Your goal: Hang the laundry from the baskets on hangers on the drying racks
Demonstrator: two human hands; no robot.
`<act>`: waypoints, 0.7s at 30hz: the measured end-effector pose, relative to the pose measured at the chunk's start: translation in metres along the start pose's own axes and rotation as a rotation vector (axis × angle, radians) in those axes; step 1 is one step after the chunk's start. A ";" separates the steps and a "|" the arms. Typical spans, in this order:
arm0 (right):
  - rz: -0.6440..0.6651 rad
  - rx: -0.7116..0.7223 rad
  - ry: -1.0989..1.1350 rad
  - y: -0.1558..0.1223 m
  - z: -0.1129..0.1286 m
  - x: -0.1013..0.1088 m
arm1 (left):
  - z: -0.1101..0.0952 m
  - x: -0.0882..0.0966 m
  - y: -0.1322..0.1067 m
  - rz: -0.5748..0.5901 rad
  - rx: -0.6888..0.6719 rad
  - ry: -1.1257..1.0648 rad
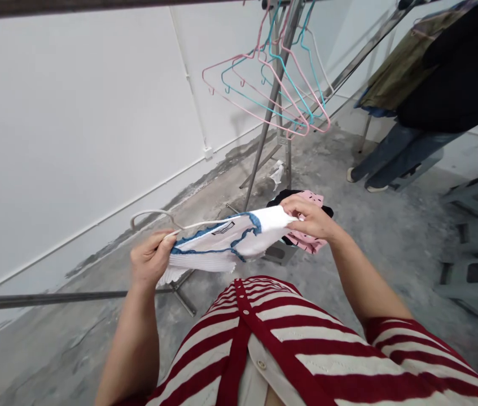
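Note:
A white ribbed garment with blue trim and a dark label (224, 239) stretches between my hands. My left hand (150, 259) grips its near edge together with a white plastic hanger (150, 216), whose curved end sticks out past my fingers and whose arm runs into the garment's neck. My right hand (310, 217) pinches the garment's far end. Just beyond that hand lies a heap of pink and black clothing (306, 198). What bears the heap is mostly hidden.
A metal rack pole (271, 127) carries pink and teal hangers (247, 97). Dark and olive garments (403, 73) hang at upper right, with jeans (391, 157) below them. Grey stools (471, 290) stand at right, beside a white wall and concrete floor.

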State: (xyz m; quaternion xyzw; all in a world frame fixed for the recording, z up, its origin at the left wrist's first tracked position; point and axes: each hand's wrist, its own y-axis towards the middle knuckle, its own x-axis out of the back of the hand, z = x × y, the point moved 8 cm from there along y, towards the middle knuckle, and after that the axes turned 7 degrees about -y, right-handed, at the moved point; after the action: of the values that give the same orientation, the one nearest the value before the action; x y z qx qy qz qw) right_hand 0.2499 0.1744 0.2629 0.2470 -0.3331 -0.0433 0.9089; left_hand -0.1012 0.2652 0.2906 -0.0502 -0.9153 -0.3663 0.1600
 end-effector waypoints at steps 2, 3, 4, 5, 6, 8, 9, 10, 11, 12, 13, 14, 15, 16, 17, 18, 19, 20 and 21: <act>0.021 -0.008 0.001 -0.002 0.003 0.004 | -0.003 -0.003 -0.001 -0.005 -0.015 -0.025; 0.001 -0.018 0.003 -0.002 0.004 0.007 | -0.004 -0.005 -0.002 0.005 -0.018 -0.032; -0.027 -0.027 -0.001 -0.002 0.004 0.009 | -0.006 -0.007 -0.002 0.019 -0.020 -0.036; -0.049 -0.036 -0.009 -0.001 0.004 0.009 | -0.007 -0.009 -0.002 0.031 -0.024 -0.040; -0.053 -0.051 -0.013 0.000 0.002 0.006 | -0.008 -0.010 -0.002 0.038 -0.026 -0.040; -0.019 -0.115 0.020 0.002 -0.007 -0.006 | -0.009 -0.008 -0.003 0.025 -0.027 -0.032; -0.003 -0.162 0.073 0.002 -0.014 -0.014 | -0.010 -0.006 -0.003 0.008 -0.028 -0.026; 0.006 -0.217 0.141 0.002 -0.022 -0.021 | -0.011 -0.003 -0.004 -0.012 -0.028 -0.020; -0.001 -0.268 0.206 0.001 -0.030 -0.027 | -0.011 0.000 -0.005 -0.031 -0.027 -0.015; -0.032 -0.310 0.259 0.001 -0.037 -0.030 | -0.012 0.004 -0.006 -0.044 -0.024 -0.014; -0.087 -0.341 0.294 0.000 -0.042 -0.028 | -0.013 0.007 -0.006 -0.047 -0.018 -0.013; -0.151 -0.361 0.307 -0.001 -0.045 -0.024 | -0.013 0.010 -0.007 -0.044 -0.009 -0.013; -0.200 -0.370 0.301 -0.002 -0.046 -0.018 | -0.014 0.012 -0.008 -0.039 0.003 -0.010; -0.223 -0.363 0.279 -0.002 -0.044 -0.012 | -0.014 0.014 -0.009 -0.036 0.014 -0.006; -0.217 -0.339 0.252 -0.001 -0.039 -0.006 | -0.014 0.015 -0.009 -0.031 0.024 -0.002; -0.182 -0.296 0.222 0.001 -0.031 -0.002 | -0.013 0.015 -0.010 -0.022 0.028 0.000; -0.132 -0.238 0.184 0.003 -0.021 0.001 | -0.013 0.014 -0.010 -0.010 0.026 0.000; -0.083 -0.170 0.140 0.006 -0.010 0.004 | -0.013 0.011 -0.011 0.012 0.019 -0.002; -0.035 -0.103 0.093 0.008 0.000 0.004 | -0.013 0.007 -0.011 0.038 0.012 -0.004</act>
State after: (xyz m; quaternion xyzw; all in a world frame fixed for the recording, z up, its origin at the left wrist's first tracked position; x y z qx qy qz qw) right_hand 0.2523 0.1800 0.2695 0.2073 -0.2832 -0.0649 0.9341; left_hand -0.1072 0.2484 0.2948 -0.0675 -0.9166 -0.3578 0.1654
